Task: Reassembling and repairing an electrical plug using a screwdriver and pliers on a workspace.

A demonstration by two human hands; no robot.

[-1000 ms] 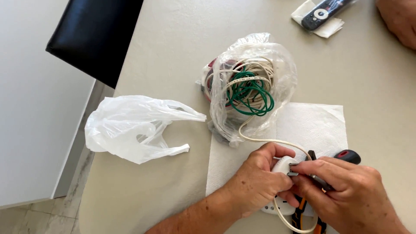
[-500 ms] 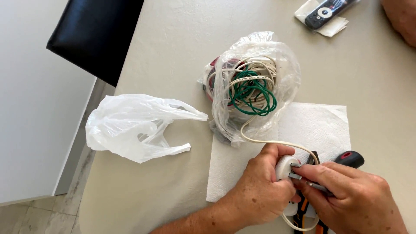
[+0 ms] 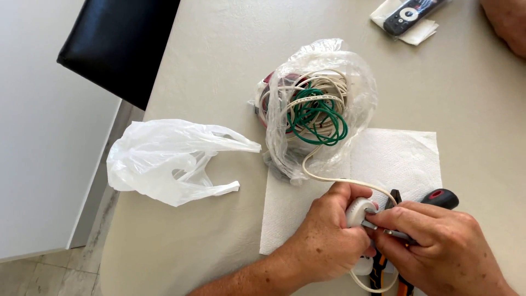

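Nearby, a crumpled white plastic bag, a clear bag of coiled wires and a remote clutter the beige table, while on a paper towel the left hand curls tightly around a round white plug and the right hand pinches a thin metal tool against it, pliers underneath.

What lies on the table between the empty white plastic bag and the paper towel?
Head view: nothing lies between the white plastic bag and the paper towel, only bare table.
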